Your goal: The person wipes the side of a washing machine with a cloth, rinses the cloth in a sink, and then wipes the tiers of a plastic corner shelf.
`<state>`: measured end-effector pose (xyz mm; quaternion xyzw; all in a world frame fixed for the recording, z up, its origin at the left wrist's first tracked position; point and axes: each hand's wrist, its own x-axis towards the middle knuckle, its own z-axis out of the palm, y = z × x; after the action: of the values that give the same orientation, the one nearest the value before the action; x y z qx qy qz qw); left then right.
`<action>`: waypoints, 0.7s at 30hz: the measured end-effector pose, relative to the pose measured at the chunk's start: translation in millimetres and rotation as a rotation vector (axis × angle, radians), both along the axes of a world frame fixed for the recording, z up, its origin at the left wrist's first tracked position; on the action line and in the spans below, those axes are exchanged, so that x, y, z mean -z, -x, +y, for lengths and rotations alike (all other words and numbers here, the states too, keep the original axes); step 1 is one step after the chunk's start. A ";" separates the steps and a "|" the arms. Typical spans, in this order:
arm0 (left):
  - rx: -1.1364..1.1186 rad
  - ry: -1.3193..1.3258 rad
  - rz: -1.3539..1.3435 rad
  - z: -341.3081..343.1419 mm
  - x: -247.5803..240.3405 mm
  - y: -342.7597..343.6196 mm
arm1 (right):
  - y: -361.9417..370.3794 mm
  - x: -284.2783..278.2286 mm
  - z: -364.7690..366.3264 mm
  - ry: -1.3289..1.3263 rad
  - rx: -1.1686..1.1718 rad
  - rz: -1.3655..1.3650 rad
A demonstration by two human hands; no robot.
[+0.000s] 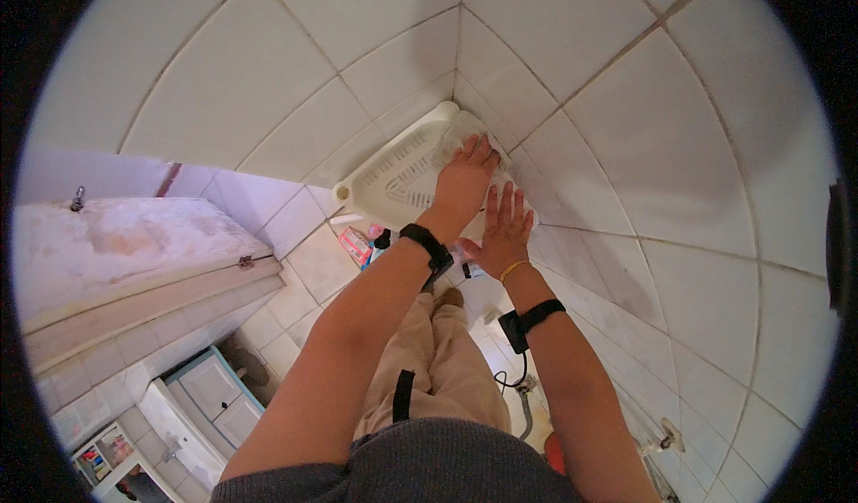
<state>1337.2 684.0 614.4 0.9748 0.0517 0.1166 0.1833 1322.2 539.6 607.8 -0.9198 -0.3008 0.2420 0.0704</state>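
A cream plastic corner shelf [380, 174] with rows of slots fits into the angle of two tiled walls. On its right side near the corner lies a thin, pale, crumpled piece [458, 129], like a wet cloth; its exact kind is unclear. My left hand [466, 181] lies over this piece, fingers stretched out and pressing down. Close beside it, my right hand [503, 229] is open with fingers spread, by the shelf's right edge and the wall. A black strap with a small box sits round each wrist, and a yellow bracelet circles the right one.
Below the shelf are a pink package [355, 246] and some bottles, partly hidden by my left arm. A metal wall tap [666, 438] is at lower right, near a grey hose [525, 414]. A washbasin [183, 431] with a blue-edged cabinet [214, 398] stands at lower left.
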 end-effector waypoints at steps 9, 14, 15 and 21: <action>-0.054 -0.359 -0.009 45.3 27.4 -36.5 | 4.0 5.9 -6.3 -0.025 -0.006 -0.011; -0.067 -0.297 -0.044 60.7 29.1 -38.7 | 0.2 0.4 -5.9 -0.028 0.013 0.034; -0.061 -0.333 -0.059 63.6 28.3 -39.3 | -0.6 2.0 -6.6 -0.026 0.015 0.033; -0.042 -0.245 -0.082 63.7 16.6 -40.3 | 1.5 4.4 -7.3 -0.098 0.030 -0.024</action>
<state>1377.5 747.7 597.8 0.9829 0.0497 0.1657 0.0625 1320.8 532.4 603.4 -0.9225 -0.2995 0.2148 0.1151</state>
